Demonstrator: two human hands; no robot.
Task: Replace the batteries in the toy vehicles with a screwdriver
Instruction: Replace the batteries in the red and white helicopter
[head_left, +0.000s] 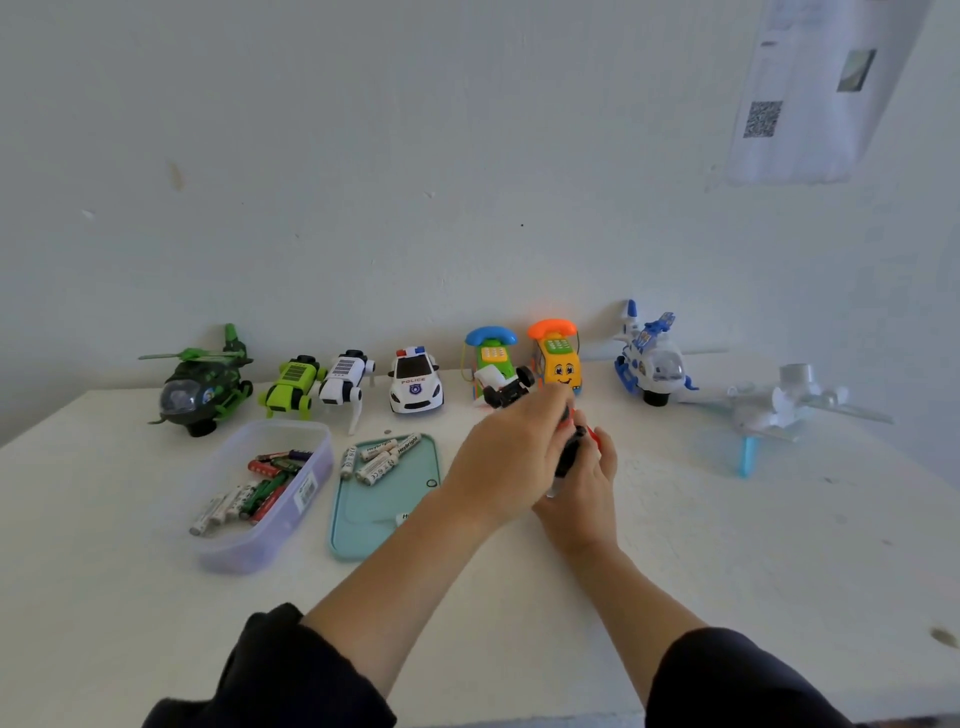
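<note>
White table (675, 545): screwdriver (569, 457) between both hands' fingers (602, 457).

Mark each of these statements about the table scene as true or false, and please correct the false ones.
1. The police car stands in the row of toys along the wall. True.
2. The clear plastic box holds no batteries. False: several batteries lie inside it.
3. The left hand holds a small toy car with its wheels turned up. True.
4. The green helicopter is at the right end of the row. False: it is at the left end; a blue and white helicopter stands to the right.
5. The teal tray lies to the right of both hands. False: it lies to their left.
6. The right hand grips a screwdriver with a red and black handle. True.
</note>
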